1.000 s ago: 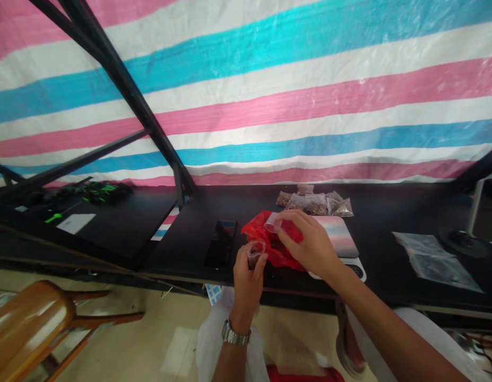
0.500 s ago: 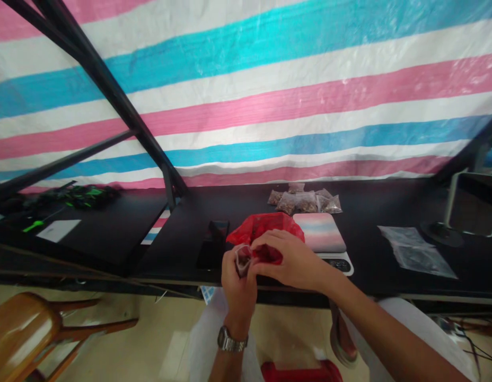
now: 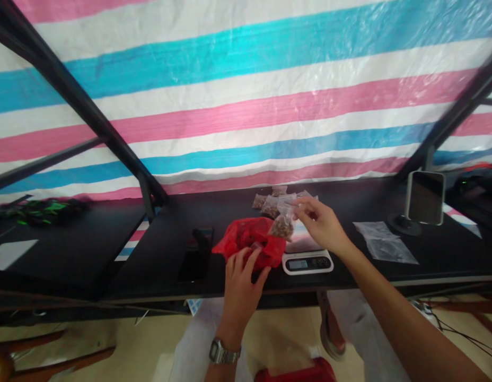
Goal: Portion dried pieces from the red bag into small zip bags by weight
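Note:
My right hand [image 3: 318, 218] pinches a small clear plastic bag of brown bits [image 3: 282, 227] by its top edge. This bag hangs upright between the red plastic bag [image 3: 240, 232] and the kitchen scale [image 3: 309, 262], partly in front of the scale's pale platform. My left hand [image 3: 244, 281] rests at the near side of the red bag, its fingers apart and touching the crumpled plastic. What lies inside the red bag is mostly hidden. Just behind, several filled small bags [image 3: 270, 206] lie in a cluster, partly covered by the held bag and my right hand.
Flat clear bags [image 3: 385, 243] lie on the black table [image 3: 349, 201] to the right, near a phone on a stand [image 3: 425, 199]. A dark phone-like object [image 3: 196, 254] lies left of the red bag. A striped tarp [image 3: 246, 116] hangs behind, with slanted black frame bars.
My right hand has lifted the filled small bag up and right, away from my left hand. My left hand has let go of it and moved to the red bag. The view has shifted right.

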Motion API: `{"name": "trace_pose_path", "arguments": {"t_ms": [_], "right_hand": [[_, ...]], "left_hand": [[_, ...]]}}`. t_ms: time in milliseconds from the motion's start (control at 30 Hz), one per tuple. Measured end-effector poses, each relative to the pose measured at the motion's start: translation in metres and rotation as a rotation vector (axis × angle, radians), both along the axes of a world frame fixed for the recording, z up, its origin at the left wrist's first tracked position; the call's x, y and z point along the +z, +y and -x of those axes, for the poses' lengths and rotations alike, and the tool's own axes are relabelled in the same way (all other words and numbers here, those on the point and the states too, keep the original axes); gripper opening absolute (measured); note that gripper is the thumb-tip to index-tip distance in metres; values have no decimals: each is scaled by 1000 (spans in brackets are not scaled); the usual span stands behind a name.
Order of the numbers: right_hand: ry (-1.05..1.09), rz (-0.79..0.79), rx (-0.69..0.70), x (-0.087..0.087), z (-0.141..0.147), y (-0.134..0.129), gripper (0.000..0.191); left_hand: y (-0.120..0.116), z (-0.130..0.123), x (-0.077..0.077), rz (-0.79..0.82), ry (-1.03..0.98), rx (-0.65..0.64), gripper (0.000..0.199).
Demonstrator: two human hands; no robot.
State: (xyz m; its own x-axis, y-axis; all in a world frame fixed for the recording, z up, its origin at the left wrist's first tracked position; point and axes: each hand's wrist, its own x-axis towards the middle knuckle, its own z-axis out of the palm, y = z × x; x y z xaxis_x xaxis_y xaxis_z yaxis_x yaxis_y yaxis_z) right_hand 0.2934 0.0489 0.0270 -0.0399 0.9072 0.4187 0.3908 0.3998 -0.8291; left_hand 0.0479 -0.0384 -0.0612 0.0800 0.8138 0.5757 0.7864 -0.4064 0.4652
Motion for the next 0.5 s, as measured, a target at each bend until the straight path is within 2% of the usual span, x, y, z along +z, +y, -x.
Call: {"name": "trace_pose_path", "arguments": {"t_ms": [100,200,333,500], "right_hand": [[-93,58,-35,-12,-30,14,28],[-243,75,-65,-18,-42,16,26],[-351,32,-134,-17,-44,14,27],[-336,22,-171,-19,-51,17,26]], "left_hand": [[6,2,-7,10,48,62,29],[10,2,-9,22,15,141,27],[12,-3,-2,79,-74,278,23],[17,-8,7,171,-126,461,26]]}}
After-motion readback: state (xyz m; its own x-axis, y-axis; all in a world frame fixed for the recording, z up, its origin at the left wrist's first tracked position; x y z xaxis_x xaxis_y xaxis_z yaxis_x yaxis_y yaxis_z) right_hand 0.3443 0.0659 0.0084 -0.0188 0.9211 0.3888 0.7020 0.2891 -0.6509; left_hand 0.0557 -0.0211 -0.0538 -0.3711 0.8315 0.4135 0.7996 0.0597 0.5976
